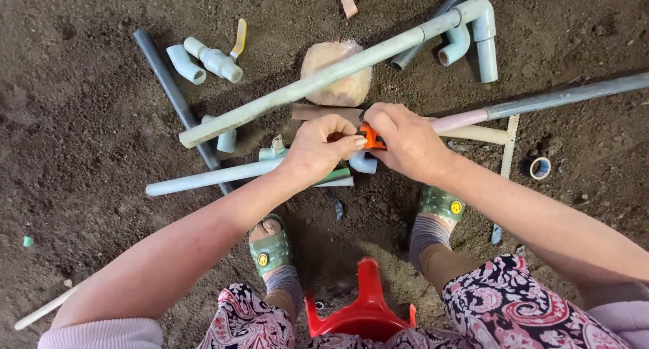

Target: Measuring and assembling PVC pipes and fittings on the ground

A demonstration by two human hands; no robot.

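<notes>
Dirt floor [81, 153] everywhere, pipes scattered about. We've got left hand [323, 146] and right hand [405, 141] together, pinching the small orange tool [369, 137]; probably best gripping it firmly.

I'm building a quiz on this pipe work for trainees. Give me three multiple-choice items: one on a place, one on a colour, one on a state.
1. Where does the valve with the yellow handle lie?
A. upper left, on the soil
B. beside the stool
C. under the right foot

2. What colour is the small thing held between both hands?
A. blue
B. orange
C. white

3. How is the left hand?
A. flat on the soil
B. curled, fingers closed, by the orange thing
C. resting on a knee

Answers: 1 A, it lies past the dark pipe. 2 B, orange shows against the right hand. 3 B, its fingers are bent inward.
</notes>
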